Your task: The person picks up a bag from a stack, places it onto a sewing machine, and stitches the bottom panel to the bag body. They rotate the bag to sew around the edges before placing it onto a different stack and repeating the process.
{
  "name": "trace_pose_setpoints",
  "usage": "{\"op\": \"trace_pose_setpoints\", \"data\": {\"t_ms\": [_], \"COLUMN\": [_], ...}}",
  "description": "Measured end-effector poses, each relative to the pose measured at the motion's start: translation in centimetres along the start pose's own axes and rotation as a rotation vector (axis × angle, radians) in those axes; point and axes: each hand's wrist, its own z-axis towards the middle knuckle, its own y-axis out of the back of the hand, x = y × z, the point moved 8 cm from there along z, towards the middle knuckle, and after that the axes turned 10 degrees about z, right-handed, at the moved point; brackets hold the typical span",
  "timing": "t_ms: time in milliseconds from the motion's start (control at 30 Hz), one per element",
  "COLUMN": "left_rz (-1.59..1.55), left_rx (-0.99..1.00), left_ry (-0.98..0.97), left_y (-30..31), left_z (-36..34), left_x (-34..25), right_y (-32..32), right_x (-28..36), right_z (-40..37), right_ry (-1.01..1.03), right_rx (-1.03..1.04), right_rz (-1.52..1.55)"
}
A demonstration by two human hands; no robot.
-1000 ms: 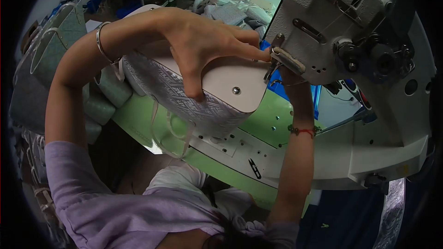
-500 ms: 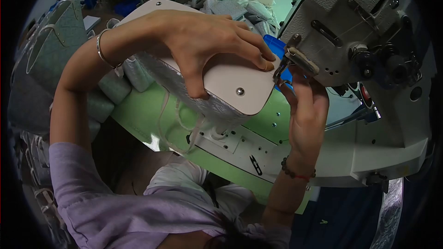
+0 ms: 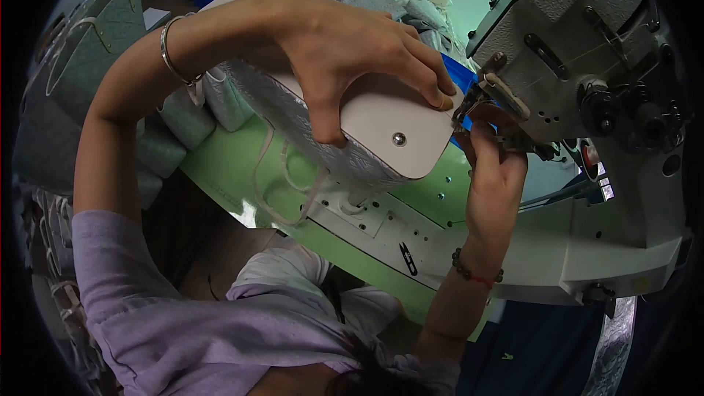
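Observation:
My left hand (image 3: 359, 51) lies spread across the pale bottom panel (image 3: 381, 121) of a silver quilted bag (image 3: 293, 121). Its thumb presses the near edge and its fingertips rest near the panel's right end. Round metal studs show on the panel. Beside that end is the needle area of a sewing machine (image 3: 579, 51). My right hand (image 3: 495, 183) is just below the needle area, thumb and fingers pinched close together by the presser foot (image 3: 463, 111). What lies between those fingertips is too small to make out. Thin thread runs down the machine head.
Black thread snips (image 3: 408, 259) lie on the white machine bed (image 3: 374, 231) in the green table (image 3: 220, 169). A pale strap loop (image 3: 258, 176) hangs below the bag. Quilted bags (image 3: 95, 44) stand at left; silver pieces (image 3: 396, 4) are heaped behind.
The bag and machine appear slightly shifted right and up in view. My right fingers have drawn closer together beside the presser foot. My left hand keeps its place on the panel.

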Motion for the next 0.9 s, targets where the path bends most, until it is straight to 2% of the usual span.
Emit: {"op": "trace_pose_setpoints", "data": {"t_ms": [100, 167, 300, 400, 500, 900], "left_rz": [0.012, 0.019, 0.043, 0.055, 0.039, 0.002], "left_rx": [-0.008, -0.011, -0.007, -0.002, -0.016, 0.007], "left_ry": [-0.011, -0.017, 0.006, 0.009, -0.007, 0.011], "left_y": [0.0, 0.1, 0.4, 0.2, 0.2, 0.1], "left_z": [-0.1, 0.0, 0.0, 0.0, 0.0, 0.5], "left_x": [0.0, -0.2, -0.3, -0.4, -0.2, 0.8], "right_y": [0.0, -0.5, -3.2, -4.4, -4.7, -4.2], "right_x": [0.0, -0.6, -0.2, 0.2, -1.1, -0.9], "right_z": [-0.2, -0.7, -3.8, -5.2, -5.4, -4.4], "right_ry": [-0.018, -0.125, -0.094, 0.014, -0.032, 0.019], "right_rx": [0.003, 0.041, 0.165, 0.235, 0.202, 0.150], "right_rz": [-0.003, 0.141, 0.033, -0.071, 0.033, -0.101]}}
